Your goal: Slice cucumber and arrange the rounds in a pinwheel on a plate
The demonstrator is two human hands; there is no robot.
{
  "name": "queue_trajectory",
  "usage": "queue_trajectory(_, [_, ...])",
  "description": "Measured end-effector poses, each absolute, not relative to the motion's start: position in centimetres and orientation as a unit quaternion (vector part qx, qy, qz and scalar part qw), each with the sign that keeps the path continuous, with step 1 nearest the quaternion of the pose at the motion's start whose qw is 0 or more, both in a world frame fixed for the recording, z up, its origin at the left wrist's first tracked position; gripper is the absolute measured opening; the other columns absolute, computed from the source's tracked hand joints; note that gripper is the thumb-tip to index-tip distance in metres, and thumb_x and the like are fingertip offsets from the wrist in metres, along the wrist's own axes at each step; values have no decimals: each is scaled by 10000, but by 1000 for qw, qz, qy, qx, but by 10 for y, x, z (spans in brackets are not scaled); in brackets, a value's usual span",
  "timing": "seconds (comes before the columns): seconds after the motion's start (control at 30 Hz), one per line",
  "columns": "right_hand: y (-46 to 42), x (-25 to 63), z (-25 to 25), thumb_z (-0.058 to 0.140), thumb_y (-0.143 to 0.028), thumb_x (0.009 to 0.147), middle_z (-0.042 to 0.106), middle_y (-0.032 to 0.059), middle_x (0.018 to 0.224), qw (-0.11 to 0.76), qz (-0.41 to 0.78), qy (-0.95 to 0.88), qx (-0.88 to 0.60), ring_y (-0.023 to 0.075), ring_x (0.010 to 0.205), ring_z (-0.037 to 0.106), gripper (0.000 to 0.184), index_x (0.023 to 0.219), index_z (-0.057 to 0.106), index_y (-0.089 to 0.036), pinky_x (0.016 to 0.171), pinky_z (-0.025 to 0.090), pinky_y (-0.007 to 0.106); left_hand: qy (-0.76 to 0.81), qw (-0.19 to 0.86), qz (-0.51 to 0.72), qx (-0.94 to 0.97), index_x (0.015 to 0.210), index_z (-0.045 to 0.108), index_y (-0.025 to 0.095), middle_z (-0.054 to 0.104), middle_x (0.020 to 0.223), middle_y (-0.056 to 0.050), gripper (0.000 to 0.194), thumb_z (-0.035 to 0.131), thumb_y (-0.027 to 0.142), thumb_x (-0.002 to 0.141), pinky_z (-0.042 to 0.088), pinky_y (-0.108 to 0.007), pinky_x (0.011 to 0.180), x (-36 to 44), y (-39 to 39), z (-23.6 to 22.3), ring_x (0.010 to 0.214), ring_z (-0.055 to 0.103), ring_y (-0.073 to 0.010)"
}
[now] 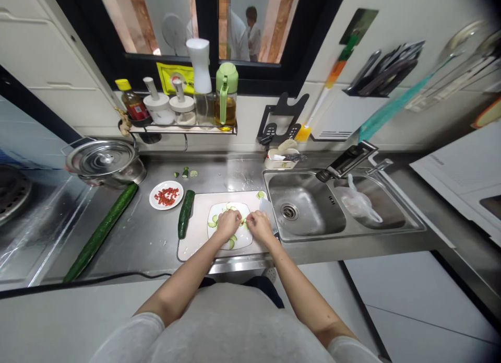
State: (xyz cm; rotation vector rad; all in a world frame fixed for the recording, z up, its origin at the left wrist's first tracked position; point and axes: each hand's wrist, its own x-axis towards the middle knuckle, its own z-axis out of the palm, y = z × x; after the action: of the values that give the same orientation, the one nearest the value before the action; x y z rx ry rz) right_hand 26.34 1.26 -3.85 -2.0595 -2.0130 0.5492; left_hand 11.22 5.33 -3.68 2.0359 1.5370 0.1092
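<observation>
My left hand [229, 224] is over a white square plate [245, 239], its fingers curled together; whatever they hold is hidden. At the plate's right side my right hand [259, 225] has its fingertips pinched at a thin cucumber slice [244, 223]. More cucumber slices [232, 242] lie round the plate, partly covered by my hands. Beneath the plate is a pale cutting board [199, 227]. A wide-bladed knife [268, 210] rests on the board's right side, partly behind my right hand. A cucumber piece [186, 214] lies along the board's left edge.
A round plate of chopped red pieces [166, 195] and small cucumber ends [185, 172] sit left of the board. Farther left are a long cucumber [102, 231] and a lidded steel pot [105, 162]. The double sink [305, 201] adjoins on the right. Bottles [226, 99] stand on a rack.
</observation>
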Motion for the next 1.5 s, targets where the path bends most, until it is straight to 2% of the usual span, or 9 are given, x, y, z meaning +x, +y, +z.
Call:
queue_trajectory(0.3, [13,253,-38,512,-260,879,568,65,1022,46,168,-733,-657,211,996,423,202,1004,669,-237,825,298,306,569,287,29,770,907,649,237,684,945,-22,141,551,219,807,388,-325,847,109,53,-38,963,597,-203])
queue_trajectory(0.63, [19,250,-38,477,-269,906,552,76,1031,28,154,-751,-641,216,969,407,207,961,673,-230,803,311,319,573,291,2,766,947,647,236,674,1040,-39,155,552,223,825,378,-340,895,110,53,-38,1026,585,-208])
queue_trajectory(1.03, [22,260,-24,482,-289,911,535,70,1052,89,146,-713,-680,217,1004,393,183,914,648,-213,835,317,309,589,302,39,749,930,660,245,690,950,-18,163,551,239,809,385,-332,878,106,54,-37,969,598,-197])
queue_trajectory(1.5, [16,254,-40,493,-269,898,538,80,1037,45,141,-720,-678,221,1006,408,169,904,650,-207,831,313,313,574,292,28,764,940,662,244,686,996,-41,178,521,240,831,381,-332,874,118,51,-34,986,592,-203])
